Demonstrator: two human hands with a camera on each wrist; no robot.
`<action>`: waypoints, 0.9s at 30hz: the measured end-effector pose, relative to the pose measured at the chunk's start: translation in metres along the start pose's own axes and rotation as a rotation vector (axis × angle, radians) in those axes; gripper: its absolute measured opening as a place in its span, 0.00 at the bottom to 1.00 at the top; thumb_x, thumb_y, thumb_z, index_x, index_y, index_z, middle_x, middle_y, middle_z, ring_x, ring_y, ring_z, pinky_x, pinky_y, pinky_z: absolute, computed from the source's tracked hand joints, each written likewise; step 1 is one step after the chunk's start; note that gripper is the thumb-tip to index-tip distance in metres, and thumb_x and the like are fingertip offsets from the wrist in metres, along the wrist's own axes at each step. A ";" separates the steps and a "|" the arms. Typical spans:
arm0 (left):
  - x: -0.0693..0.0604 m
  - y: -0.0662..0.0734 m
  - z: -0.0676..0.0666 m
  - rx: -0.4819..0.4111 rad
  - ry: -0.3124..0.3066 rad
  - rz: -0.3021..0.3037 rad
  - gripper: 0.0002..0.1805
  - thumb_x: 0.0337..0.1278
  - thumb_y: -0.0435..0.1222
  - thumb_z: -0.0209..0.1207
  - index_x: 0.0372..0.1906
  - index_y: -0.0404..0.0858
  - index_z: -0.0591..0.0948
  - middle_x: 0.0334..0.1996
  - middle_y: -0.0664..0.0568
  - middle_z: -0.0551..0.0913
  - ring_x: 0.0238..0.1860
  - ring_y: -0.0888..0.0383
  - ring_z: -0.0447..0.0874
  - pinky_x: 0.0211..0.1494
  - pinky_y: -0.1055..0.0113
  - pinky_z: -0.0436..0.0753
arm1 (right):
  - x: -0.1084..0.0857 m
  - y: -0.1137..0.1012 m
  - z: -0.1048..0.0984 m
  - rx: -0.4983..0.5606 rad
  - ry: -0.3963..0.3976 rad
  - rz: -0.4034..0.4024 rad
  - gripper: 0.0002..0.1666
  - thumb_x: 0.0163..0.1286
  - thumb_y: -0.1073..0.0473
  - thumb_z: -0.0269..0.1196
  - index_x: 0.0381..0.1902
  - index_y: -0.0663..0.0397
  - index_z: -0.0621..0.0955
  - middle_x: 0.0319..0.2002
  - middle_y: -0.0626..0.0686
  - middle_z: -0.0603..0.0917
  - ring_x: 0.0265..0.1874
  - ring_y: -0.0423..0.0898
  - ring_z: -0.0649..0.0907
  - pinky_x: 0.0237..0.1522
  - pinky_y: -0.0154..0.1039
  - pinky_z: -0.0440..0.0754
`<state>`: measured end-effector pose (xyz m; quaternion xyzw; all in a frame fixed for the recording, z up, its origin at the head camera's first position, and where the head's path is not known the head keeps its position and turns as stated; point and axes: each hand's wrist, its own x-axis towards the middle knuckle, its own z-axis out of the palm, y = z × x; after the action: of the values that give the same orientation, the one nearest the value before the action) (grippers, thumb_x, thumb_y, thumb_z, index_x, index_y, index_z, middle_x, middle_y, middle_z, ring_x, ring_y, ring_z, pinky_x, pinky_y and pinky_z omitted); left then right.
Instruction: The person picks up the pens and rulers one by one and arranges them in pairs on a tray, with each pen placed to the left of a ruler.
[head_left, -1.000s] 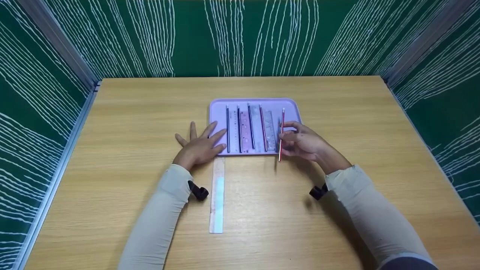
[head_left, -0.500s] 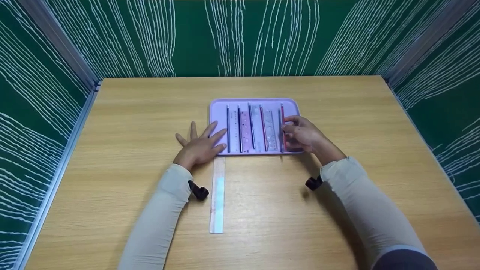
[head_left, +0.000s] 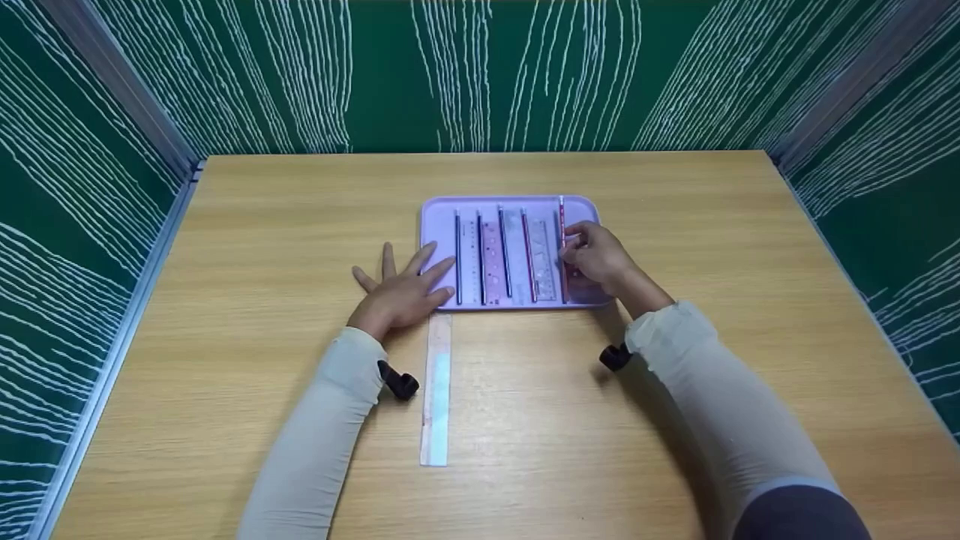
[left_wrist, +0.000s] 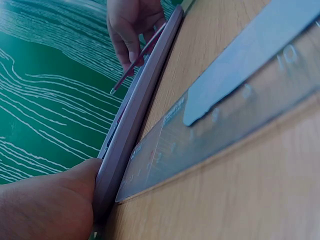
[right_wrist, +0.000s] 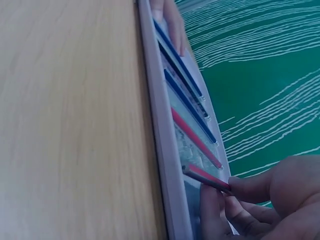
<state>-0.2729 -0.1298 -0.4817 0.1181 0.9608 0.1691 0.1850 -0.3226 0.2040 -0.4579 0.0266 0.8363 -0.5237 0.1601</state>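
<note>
My right hand (head_left: pixel 598 259) pinches a red pencil (head_left: pixel 562 214) between thumb and fingers over the right end of the lilac tray (head_left: pixel 441 225). In the right wrist view the held pencil (right_wrist: pixel 206 177) is tilted, one end near the tray's front rim. My left hand (head_left: pixel 397 295) rests, fingers spread, on the tray's front left corner. Several pencils lie in the tray in a row, among them a dark blue one (head_left: pixel 458 255) and another red one (head_left: pixel 529 255). Between them lie a pink ruler (head_left: pixel 492 262) and a clear patterned ruler (head_left: pixel 541 262).
A long clear ruler (head_left: pixel 436 405) with a pale strip lies on the wooden table (head_left: pixel 225 300), just in front of the tray's left part. Green panels (head_left: pixel 382 75) with white wavy lines stand behind the table and at both sides.
My right hand has carried the red pencil from over the tray's front edge farther back, so the pencil now lies within the tray's right part. The left hand stays put.
</note>
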 end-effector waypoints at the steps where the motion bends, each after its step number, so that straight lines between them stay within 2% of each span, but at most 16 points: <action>1: 0.000 0.000 0.000 -0.002 0.000 -0.001 0.33 0.72 0.68 0.39 0.78 0.78 0.48 0.83 0.70 0.30 0.77 0.31 0.11 0.58 0.17 0.15 | 0.001 0.000 0.001 -0.016 0.008 0.000 0.26 0.75 0.68 0.56 0.69 0.64 0.67 0.43 0.53 0.74 0.33 0.43 0.80 0.31 0.36 0.84; 6: 0.000 0.001 0.000 -0.009 -0.004 -0.004 0.33 0.72 0.68 0.39 0.78 0.78 0.47 0.83 0.71 0.29 0.77 0.31 0.11 0.58 0.17 0.14 | 0.003 0.000 0.006 -0.086 0.044 -0.002 0.25 0.74 0.68 0.58 0.67 0.63 0.70 0.41 0.53 0.77 0.33 0.44 0.82 0.30 0.36 0.86; 15: 0.000 0.001 -0.001 -0.003 -0.002 -0.003 0.33 0.72 0.68 0.39 0.78 0.79 0.46 0.83 0.71 0.29 0.77 0.32 0.10 0.58 0.17 0.14 | 0.004 0.001 0.013 -0.157 0.106 -0.043 0.22 0.70 0.68 0.63 0.61 0.65 0.74 0.36 0.52 0.79 0.26 0.40 0.82 0.25 0.33 0.85; 22: 0.000 0.001 -0.001 0.024 -0.001 0.011 0.34 0.73 0.67 0.39 0.79 0.77 0.47 0.83 0.70 0.30 0.77 0.29 0.12 0.58 0.15 0.19 | 0.003 0.001 0.017 -0.363 0.176 -0.121 0.21 0.67 0.63 0.68 0.55 0.66 0.78 0.34 0.51 0.81 0.31 0.42 0.79 0.28 0.30 0.77; 27: 0.000 0.001 -0.001 0.020 0.000 0.010 0.33 0.73 0.67 0.39 0.79 0.77 0.47 0.83 0.69 0.30 0.77 0.29 0.12 0.58 0.15 0.18 | 0.004 0.001 0.019 -0.399 0.192 -0.132 0.21 0.66 0.63 0.68 0.54 0.66 0.79 0.34 0.53 0.82 0.34 0.45 0.79 0.32 0.32 0.75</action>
<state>-0.2733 -0.1295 -0.4802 0.1247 0.9619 0.1602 0.1829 -0.3213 0.1870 -0.4674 -0.0106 0.9345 -0.3525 0.0472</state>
